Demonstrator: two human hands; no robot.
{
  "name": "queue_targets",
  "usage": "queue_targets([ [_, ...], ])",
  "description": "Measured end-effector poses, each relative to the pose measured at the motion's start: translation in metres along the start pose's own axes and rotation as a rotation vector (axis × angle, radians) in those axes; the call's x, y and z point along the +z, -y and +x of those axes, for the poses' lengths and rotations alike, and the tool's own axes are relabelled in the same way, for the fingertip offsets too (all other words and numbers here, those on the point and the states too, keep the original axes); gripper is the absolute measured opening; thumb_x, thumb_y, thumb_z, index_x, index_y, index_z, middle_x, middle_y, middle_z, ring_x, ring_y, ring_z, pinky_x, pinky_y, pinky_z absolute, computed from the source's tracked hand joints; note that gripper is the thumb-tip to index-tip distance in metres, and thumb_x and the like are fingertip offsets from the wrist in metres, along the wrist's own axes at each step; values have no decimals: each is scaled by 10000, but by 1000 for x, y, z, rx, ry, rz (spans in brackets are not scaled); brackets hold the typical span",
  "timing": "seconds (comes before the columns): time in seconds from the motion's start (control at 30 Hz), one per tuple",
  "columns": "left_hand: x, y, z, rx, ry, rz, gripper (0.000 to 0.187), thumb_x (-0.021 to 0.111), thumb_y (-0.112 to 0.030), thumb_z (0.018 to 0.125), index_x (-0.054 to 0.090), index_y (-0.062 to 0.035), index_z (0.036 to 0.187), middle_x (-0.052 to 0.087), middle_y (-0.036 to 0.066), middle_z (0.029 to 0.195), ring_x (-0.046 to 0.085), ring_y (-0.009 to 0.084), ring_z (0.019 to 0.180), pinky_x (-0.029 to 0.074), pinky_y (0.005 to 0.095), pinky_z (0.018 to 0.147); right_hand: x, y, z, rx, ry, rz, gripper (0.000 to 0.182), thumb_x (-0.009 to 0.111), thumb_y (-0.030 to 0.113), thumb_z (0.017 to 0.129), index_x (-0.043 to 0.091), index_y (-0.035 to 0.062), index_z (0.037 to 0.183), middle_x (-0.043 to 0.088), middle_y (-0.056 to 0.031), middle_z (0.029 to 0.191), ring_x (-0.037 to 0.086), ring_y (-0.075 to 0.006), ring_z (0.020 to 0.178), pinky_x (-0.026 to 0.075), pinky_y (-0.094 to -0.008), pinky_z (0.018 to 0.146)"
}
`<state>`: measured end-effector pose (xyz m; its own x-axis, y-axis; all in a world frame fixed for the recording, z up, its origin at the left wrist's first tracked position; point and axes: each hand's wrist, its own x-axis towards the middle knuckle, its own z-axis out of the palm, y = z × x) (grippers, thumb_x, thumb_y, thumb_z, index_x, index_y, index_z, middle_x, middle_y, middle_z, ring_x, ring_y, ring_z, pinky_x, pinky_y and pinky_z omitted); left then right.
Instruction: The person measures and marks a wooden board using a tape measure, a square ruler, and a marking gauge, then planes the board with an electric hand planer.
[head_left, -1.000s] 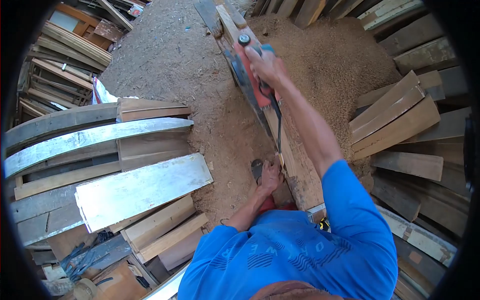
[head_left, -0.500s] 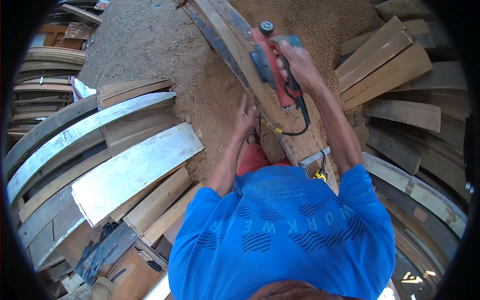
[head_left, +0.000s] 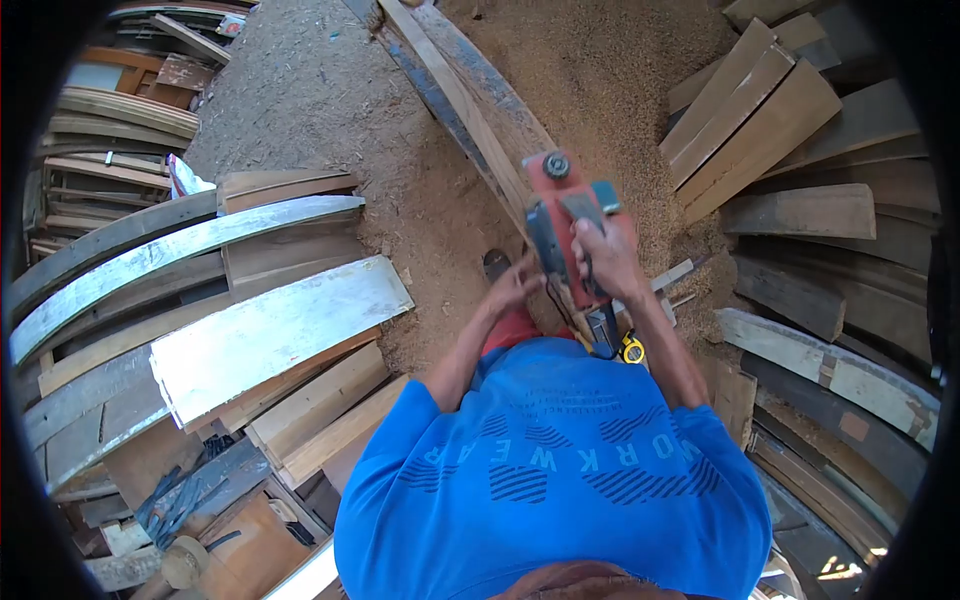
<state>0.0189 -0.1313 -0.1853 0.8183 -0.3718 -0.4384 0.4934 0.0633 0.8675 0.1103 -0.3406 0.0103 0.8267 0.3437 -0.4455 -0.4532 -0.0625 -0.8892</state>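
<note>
My right hand is wrapped around the handle of a red electric hand planer, which is over the near end of a long wooden strip. The planer's dark cord trails back toward my body. My left hand is beside the planer, fingers apart and partly bent, with the fingertips close to the wood's left edge. The strip lies lengthwise on a worn bench plank. A yellow tape measure sits near my waist, on the right.
Stacked boards line the left, including a white-painted board. More planks lie along the right. Sawdust and shavings cover the ground. A bundle of dark strips lies at lower left.
My right hand has drawn the planer back along the wood toward my body. My left hand has shifted slightly nearer to me, and its fingers have spread beside the planer.
</note>
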Motion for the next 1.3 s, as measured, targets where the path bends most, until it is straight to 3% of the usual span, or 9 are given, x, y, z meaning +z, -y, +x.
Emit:
queue_targets([
  [0.07, 12, 29, -19, -178, 16, 110, 676, 670, -313, 952, 392, -16, 1493, 571, 97, 1374, 518, 181, 1245, 453, 335, 1025, 9, -10, -19, 28, 41, -30, 370, 540, 421, 1008, 566, 53, 983, 558, 12, 722, 533, -79, 592, 460, -269, 538],
  [0.17, 37, 39, -33, 67, 78, 623, 485, 697, -260, 931, 552, -55, 1346, 624, 128, 1306, 550, 246, 1241, 458, 410, 1038, 17, -30, -32, 56, 105, -154, 436, 557, 456, 986, 571, 20, 985, 590, -35, 716, 579, -129, 633, 487, -325, 583],
  [0.3, 77, 27, -10, 25, 470, 524, 441, 622, -125, 849, 598, -35, 1280, 650, 187, 1256, 610, 322, 1181, 507, 440, 970, 29, -39, -11, -196, 49, -185, 392, 556, 436, 998, 577, 46, 1026, 526, 23, 686, 505, -65, 564, 435, -260, 498],
  [0.37, 77, 85, 5, 220, 648, 487, 445, 619, -81, 831, 600, -29, 1272, 653, 149, 1241, 606, 261, 1163, 492, 395, 974, 39, -27, 15, -189, 27, -184, 407, 566, 444, 992, 578, 40, 1044, 525, 23, 683, 502, -65, 555, 432, -264, 486],
  [0.47, 59, 47, 4, 0, 781, 282, 375, 605, -65, 849, 611, -27, 1221, 679, 106, 1128, 621, 200, 1057, 493, 350, 933, 54, -1, 76, -218, 11, -202, 404, 573, 443, 991, 577, 44, 1053, 523, 23, 679, 495, -68, 540, 426, -265, 475],
  [0.63, -21, 23, 24, -208, 573, 256, 269, 590, -127, 930, 613, -56, 1189, 643, 29, 1106, 577, 138, 1040, 480, 327, 913, 89, 62, 193, -188, -48, -267, 480, 570, 461, 960, 618, -16, 923, 639, -110, 710, 633, -211, 658, 502, -377, 645],
  [0.87, -125, 75, 46, -158, 159, 162, 342, 624, -184, 940, 564, -42, 1246, 652, 103, 1151, 608, 201, 1089, 480, 351, 947, 134, 170, 336, -181, -49, -331, 503, 560, 503, 967, 633, 54, 753, 600, -20, 609, 609, -117, 567, 486, -317, 508],
  [1.13, -158, 8, 52, -166, -332, 68, 327, 600, -108, 917, 544, -18, 1226, 621, 89, 1065, 592, 177, 1004, 498, 334, 900, 165, 224, 510, -203, 67, -301, 466, 581, 491, 980, 591, 79, 763, 596, -10, 646, 578, -119, 526, 474, -289, 475],
  [1.3, -155, 26, 35, -142, -497, 178, 248, 592, -158, 935, 562, -27, 1143, 611, 61, 999, 573, 157, 943, 493, 331, 859, 158, 220, 472, -201, 86, -191, 418, 590, 463, 988, 570, 90, 800, 560, 13, 649, 537, -99, 510, 452, -275, 450],
])
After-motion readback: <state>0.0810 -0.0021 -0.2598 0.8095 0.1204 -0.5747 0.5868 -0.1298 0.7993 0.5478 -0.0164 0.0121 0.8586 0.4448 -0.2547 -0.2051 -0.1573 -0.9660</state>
